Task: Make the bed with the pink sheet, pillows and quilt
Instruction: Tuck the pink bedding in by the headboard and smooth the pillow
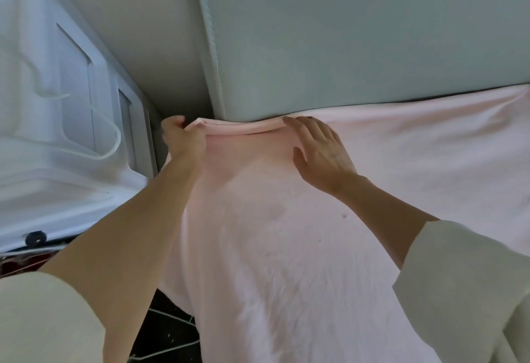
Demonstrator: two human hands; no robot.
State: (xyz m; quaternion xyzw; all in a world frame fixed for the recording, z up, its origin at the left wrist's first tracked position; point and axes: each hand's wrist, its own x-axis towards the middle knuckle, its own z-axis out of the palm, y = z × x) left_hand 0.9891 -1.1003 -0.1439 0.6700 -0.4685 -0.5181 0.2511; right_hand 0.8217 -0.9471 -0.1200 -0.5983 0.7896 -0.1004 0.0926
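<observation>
Pink sheet tucked at the bed's head corner.
The left hand (183,138) grips the folded edge of the pink sheet (272,233); the right hand (321,153) lies flat, fingers straight, just beside it, under the grey headboard (358,41).

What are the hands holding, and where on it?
The left hand pinches the pink sheet at its folded corner edge by the headboard. The right hand only presses flat on it.

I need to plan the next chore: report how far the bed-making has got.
Done: pink sheet spread over the mattress. In hand: left hand grips its folded corner at the headboard; right hand presses it flat there. Left: pillows and quilt, neither in view.
</observation>
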